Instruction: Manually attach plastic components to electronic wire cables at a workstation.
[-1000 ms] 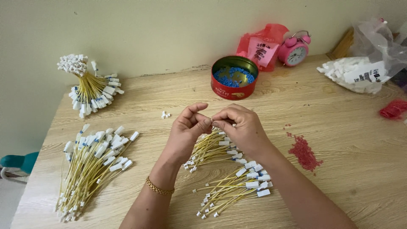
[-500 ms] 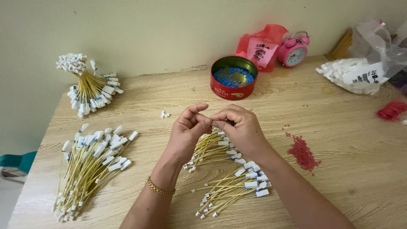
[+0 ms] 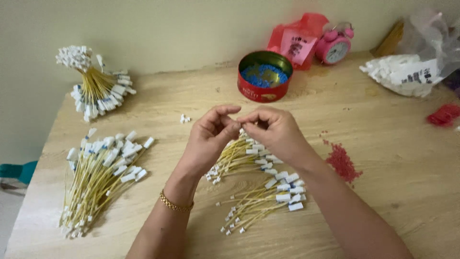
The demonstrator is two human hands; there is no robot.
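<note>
Seen at centre frame: left hand [image 3: 209, 139] and right hand [image 3: 275, 132], raised just above the wooden table [image 3: 383, 158], fingertips meeting. Left fingers [image 3: 225, 114] pinched together, thumb against forefinger; right fingers [image 3: 254, 117] curled and pinched likewise, tips almost touching those of the left. Whatever was clamped between them was too small and too hidden to make out. Worn on the left wrist, a gold bracelet [image 3: 176, 204].

Directly under and below the hands, two loose heaps of yellow wires with white tags: the upper heap [image 3: 242, 156] partly hidden by the hands, the lower heap [image 3: 266, 201] fanned out toward the bottom centre. At lower left of the frame, a larger pile of tagged wires [image 3: 100, 177], lying flat. At upper left, a tied bundle of wires [image 3: 93, 86] standing on its spread tagged ends, near the wall. Between that bundle and the hands, a few small white bits [image 3: 184, 118].

At upper centre, a round red tin [image 3: 264, 76], open, with blue pieces inside. Behind it, a red plastic bag [image 3: 297, 38] and a pink alarm clock [image 3: 335, 48]. At upper right, a clear bag of white parts [image 3: 407, 72]. Right of the hands, a scatter of small red beads [image 3: 342, 163].
</note>
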